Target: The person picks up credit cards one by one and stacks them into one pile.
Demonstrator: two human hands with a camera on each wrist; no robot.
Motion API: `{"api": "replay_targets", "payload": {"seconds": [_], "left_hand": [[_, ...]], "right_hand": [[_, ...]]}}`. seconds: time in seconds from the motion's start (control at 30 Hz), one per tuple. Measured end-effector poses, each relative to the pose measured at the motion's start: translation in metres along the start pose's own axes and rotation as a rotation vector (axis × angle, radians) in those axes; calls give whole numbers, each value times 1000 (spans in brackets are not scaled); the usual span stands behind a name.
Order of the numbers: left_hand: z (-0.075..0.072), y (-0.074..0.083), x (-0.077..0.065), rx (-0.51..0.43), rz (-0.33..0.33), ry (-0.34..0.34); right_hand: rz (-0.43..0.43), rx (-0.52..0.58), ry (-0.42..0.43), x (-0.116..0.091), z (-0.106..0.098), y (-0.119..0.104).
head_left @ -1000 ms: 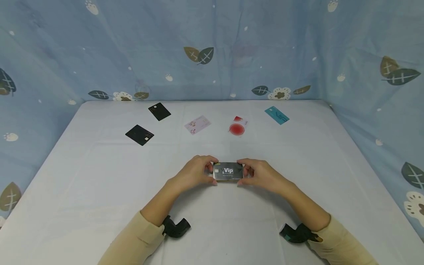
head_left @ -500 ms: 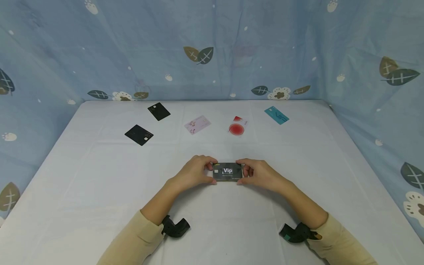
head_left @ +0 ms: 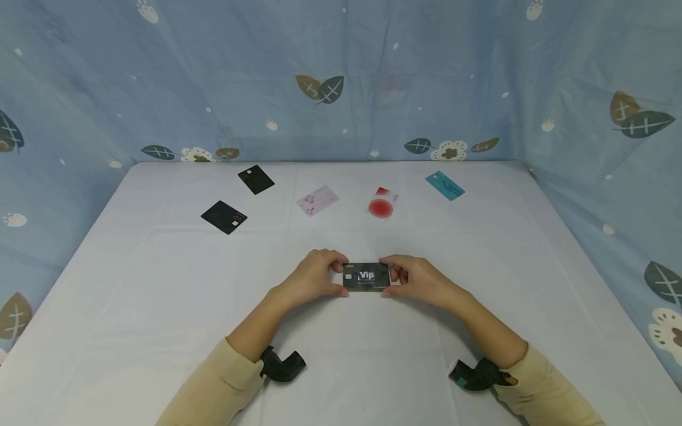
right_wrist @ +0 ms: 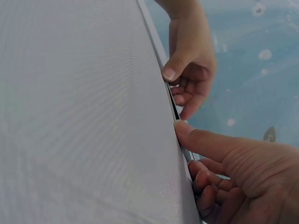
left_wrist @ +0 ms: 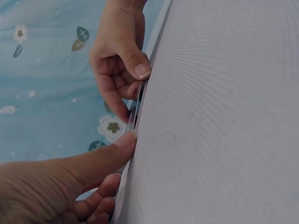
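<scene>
A dark grey card (head_left: 366, 285) printed "Vip" lies flat at the middle of the white table, its long side across. Its edge in the wrist views (left_wrist: 137, 108) looks layered, like a thin stack; how many cards lie beneath is hidden. My left hand (head_left: 315, 276) pinches the left end, thumb at the near corner and index finger at the far one. At the right end, my right hand (head_left: 419, 279) grips the near and far corners the same way. In the right wrist view, the right thumb (right_wrist: 187, 130) presses the near edge.
Beyond the hands lie a black card (head_left: 224, 217), another black card (head_left: 256, 179), a pink flowered card (head_left: 318, 200), a card with a red circle (head_left: 380, 207) and a teal VIP card (head_left: 445, 185). A blue patterned curtain (head_left: 373, 53) rises behind the table (head_left: 160, 284).
The top card's grey glare has faded to a darker face, and the gold-toned strip along its near edge no longer shows. Both hands stay almost in place; the scattered cards have not moved.
</scene>
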State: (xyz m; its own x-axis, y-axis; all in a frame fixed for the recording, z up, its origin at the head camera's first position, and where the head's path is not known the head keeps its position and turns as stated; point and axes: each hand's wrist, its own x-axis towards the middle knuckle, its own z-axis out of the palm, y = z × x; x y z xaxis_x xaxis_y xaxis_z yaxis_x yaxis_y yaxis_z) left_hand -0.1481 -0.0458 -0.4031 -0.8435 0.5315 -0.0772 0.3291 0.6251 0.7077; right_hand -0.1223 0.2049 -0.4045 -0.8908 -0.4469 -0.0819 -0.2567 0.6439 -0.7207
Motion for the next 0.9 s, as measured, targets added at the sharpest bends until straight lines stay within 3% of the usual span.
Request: {"api": "replay_targets", "payload": {"seconds": [0.5, 0.9], "left_hand": [[2, -2, 1, -10, 1, 3], [1, -1, 2, -21, -2, -1]], "right_hand": [[56, 62, 20, 0, 0, 1], [49, 47, 28, 0, 0, 1]]}}
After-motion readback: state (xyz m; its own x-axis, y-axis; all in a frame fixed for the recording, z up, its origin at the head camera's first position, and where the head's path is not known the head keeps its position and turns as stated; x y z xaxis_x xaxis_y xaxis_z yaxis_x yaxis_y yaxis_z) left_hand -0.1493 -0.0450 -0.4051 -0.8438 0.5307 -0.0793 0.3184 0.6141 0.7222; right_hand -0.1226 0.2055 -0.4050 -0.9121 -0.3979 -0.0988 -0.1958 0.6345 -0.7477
